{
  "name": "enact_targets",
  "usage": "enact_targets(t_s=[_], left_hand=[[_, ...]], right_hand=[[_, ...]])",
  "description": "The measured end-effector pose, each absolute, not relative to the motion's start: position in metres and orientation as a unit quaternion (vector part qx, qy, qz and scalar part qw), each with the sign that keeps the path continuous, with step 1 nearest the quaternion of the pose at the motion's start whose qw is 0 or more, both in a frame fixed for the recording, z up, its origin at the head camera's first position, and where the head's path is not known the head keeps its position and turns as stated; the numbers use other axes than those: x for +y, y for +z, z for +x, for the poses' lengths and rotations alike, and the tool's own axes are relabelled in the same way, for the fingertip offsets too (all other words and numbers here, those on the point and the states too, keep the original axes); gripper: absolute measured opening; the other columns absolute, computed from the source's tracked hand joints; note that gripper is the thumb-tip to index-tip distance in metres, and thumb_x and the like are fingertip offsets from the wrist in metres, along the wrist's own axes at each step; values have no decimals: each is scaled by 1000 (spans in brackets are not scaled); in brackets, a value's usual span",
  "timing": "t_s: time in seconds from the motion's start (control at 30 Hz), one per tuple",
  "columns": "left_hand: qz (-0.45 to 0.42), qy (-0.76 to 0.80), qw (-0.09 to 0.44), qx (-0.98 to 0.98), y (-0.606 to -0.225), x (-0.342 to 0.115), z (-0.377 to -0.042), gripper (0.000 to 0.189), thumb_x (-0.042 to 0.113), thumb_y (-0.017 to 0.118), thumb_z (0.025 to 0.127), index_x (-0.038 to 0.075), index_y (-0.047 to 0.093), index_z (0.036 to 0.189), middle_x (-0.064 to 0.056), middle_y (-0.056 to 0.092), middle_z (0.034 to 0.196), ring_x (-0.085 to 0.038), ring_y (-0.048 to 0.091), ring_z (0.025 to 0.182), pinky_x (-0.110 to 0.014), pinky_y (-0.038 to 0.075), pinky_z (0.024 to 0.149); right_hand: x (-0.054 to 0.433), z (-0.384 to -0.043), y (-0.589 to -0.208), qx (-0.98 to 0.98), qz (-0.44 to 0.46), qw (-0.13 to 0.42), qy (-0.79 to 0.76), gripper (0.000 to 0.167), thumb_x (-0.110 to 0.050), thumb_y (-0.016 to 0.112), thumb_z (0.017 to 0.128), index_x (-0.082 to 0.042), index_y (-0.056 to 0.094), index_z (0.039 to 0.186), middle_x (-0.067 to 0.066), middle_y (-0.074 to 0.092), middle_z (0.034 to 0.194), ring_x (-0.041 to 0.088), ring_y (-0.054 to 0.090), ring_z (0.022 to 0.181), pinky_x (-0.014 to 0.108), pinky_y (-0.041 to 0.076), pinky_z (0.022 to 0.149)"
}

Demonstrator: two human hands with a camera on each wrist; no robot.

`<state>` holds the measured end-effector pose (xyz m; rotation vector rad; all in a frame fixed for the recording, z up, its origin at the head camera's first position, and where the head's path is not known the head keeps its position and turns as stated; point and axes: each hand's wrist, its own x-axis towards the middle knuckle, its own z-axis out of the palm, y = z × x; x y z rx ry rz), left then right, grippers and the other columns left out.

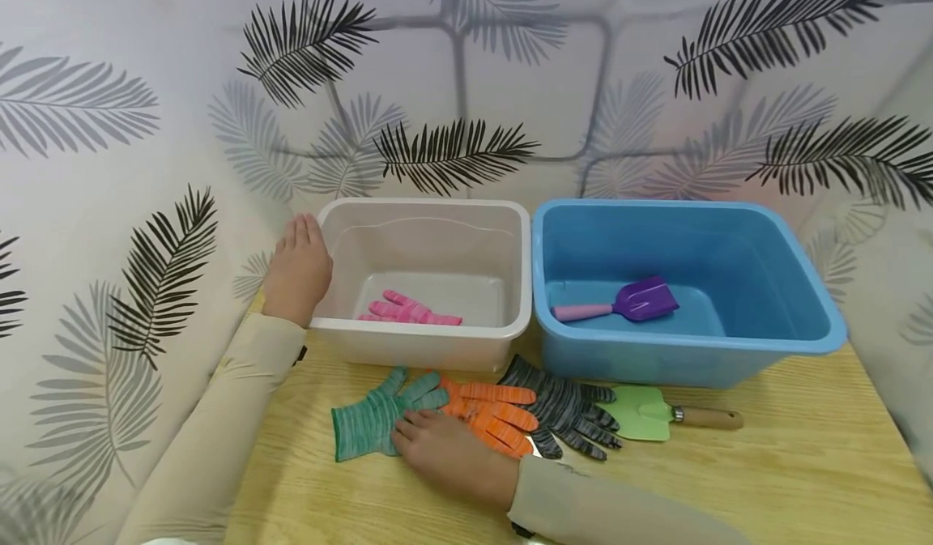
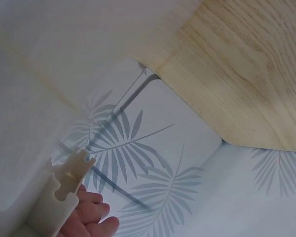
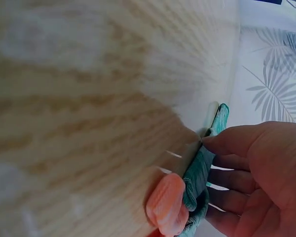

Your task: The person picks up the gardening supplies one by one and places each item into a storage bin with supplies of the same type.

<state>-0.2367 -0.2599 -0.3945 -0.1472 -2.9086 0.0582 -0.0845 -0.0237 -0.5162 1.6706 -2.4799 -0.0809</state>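
Note:
A teal-green knit glove (image 1: 368, 419) lies on the table with my right hand (image 1: 452, 456) over its fingers. In the right wrist view, my thumb touches the near edge of the green glove (image 3: 202, 160), with the fingers fairly straight along it. Beside it an orange glove (image 1: 503, 411) overlaps a black-grey glove (image 1: 561, 407). My left hand (image 1: 299, 266) holds the left rim of a white bin (image 1: 419, 347); in the left wrist view, curled fingers (image 2: 91, 210) show beyond the rim. A pink glove (image 1: 408, 310) lies inside this bin.
To its right stands a blue bin (image 1: 678, 359) with a purple shovel (image 1: 645, 298) inside. A light-green trowel (image 1: 641, 415) with a wooden handle extends right from the black-grey glove. Behind the wooden table (image 1: 794, 464) hangs a leaf-patterned cloth (image 1: 656, 108).

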Motion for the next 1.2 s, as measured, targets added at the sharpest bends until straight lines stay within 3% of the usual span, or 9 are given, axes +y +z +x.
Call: enact_targets(t_s=[0.3, 0.5, 0.63, 0.93, 1.07, 1.2], left_hand=[[-49, 30, 124, -991, -396, -259, -239, 55, 9, 42, 92, -23, 24, 133, -39, 33, 135, -47, 32, 127, -54, 31, 102], [-48, 33, 118, -991, -397, -260, -239, 55, 9, 41, 93, -22, 22, 135, -39, 30, 137, -47, 30, 129, -54, 28, 104], [-48, 32, 118, -991, -398, -260, -239, 55, 9, 41, 94, -22, 21, 135, -39, 29, 137, -47, 29, 129, -54, 28, 104], [-49, 31, 130, -990, -397, -261, -239, 54, 9, 40, 94, -22, 23, 135, -38, 31, 137, -47, 31, 128, -54, 29, 103], [-51, 27, 132, -990, -397, -260, -239, 55, 9, 42, 93, -22, 24, 134, -39, 31, 136, -47, 32, 128, -54, 30, 103], [-49, 29, 127, -990, -399, -261, -240, 56, 10, 43, 93, -22, 23, 134, -39, 31, 136, -47, 31, 128, -54, 29, 103]], right_hand=[[-33, -85, -513, -839, 536, 80, -36, 29, -19, 53, 95, -11, 60, 122, 1, 60, 121, 15, 55, 113, 26, 45, 92], [-38, -88, -514, -849, 519, 98, -9, 9, -13, 61, 89, -15, 67, 95, -5, 66, 94, 8, 62, 91, 19, 51, 73], [-39, -89, -513, -858, 505, 93, 16, 9, -10, 65, 85, -18, 67, 83, -9, 63, 80, 4, 60, 77, 17, 50, 58], [-42, -90, -515, -861, 500, 92, 22, 10, -8, 66, 83, -18, 68, 81, -9, 62, 76, 4, 58, 71, 18, 49, 53], [-40, -92, -510, -871, 486, 59, 38, 12, -8, 67, 83, -20, 69, 84, -9, 62, 76, 4, 58, 67, 20, 48, 46], [-36, -95, -504, -874, 479, 25, 84, 14, -10, 64, 86, -23, 71, 86, -12, 64, 76, 2, 59, 66, 19, 47, 47]])
